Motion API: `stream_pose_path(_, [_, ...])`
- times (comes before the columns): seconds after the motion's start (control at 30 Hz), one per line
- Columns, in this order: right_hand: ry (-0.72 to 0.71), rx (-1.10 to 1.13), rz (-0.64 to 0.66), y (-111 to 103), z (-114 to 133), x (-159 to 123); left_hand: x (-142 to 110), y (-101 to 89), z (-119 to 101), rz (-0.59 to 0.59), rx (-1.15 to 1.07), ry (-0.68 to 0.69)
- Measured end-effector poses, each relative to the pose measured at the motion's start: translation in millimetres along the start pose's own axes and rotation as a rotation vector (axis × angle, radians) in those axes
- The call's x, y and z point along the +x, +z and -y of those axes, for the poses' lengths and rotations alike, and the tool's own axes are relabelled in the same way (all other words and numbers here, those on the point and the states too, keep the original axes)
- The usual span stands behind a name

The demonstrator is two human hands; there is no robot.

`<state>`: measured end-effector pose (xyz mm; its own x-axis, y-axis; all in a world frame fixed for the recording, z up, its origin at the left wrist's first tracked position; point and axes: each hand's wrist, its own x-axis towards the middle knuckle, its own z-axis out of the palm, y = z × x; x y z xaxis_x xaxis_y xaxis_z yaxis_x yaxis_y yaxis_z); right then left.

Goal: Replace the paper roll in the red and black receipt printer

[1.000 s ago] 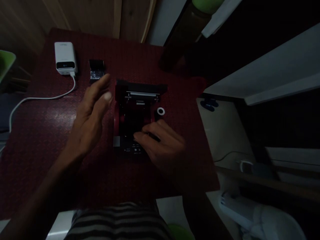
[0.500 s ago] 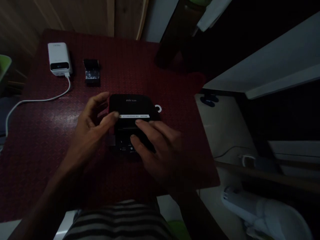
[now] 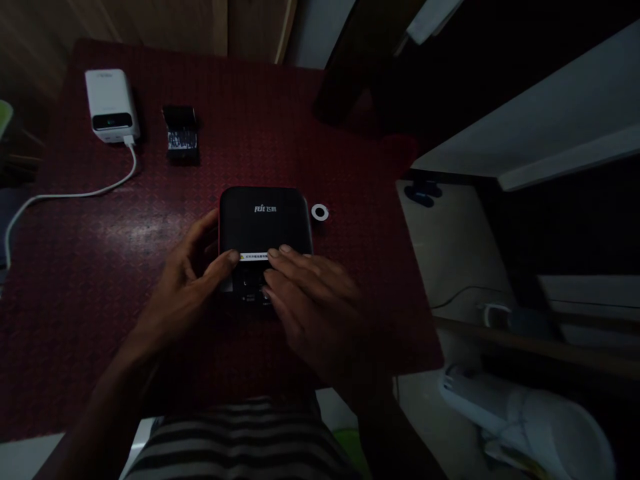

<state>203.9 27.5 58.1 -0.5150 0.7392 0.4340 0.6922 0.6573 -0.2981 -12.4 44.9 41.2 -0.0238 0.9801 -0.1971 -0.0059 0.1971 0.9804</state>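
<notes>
A small black boxy device (image 3: 265,230) with a printed lid, a white warning strip and red sides sits on the table in front of me. Buttons show along its near edge. My left hand (image 3: 187,277) is round its left side, thumb on the lid's near left corner and fingers against the side wall. Across the lid's near right part lies my right hand (image 3: 315,293), its fingers stretched over the end of the strip. Close to the device's right side is a white ring-shaped piece (image 3: 320,213) with a dark centre.
On the dark red table (image 3: 240,127) stands a white power bank (image 3: 110,100) with a white cable (image 3: 85,195). Right of it lies a small black item with a crinkled silvery strip (image 3: 181,137). A dark post (image 3: 340,93) rises at the back. Slippers (image 3: 420,193) lie on the floor.
The device's lid has come down from a tilt and lies flatter. Both hands moved with it, and my right fingers now rest closer together on its near edge.
</notes>
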Motion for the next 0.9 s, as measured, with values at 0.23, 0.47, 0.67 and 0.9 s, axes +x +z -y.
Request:
stream_pose_path(0.23, [0.114,0.104,-0.106,0.3,1.5,-10.1,-11.8,-0.6,9.6,-0.072,-0.055,-0.057])
stream_pose_path(0.47, [0.493,0.253,-0.331,19.3,2.7,-54.3,-31.2,-5.8,18.8,-0.071,-0.077,-0.071])
stream_pose_path(0.67, [0.667,0.437,-0.222,41.4,10.3,-78.2,-28.6,-3.2,14.2,-0.065,-0.059,-0.061])
stream_pose_path(0.9, [0.637,0.401,-0.230,40.8,5.5,-75.6,-31.8,5.3,6.9,-0.101,-0.101,-0.111])
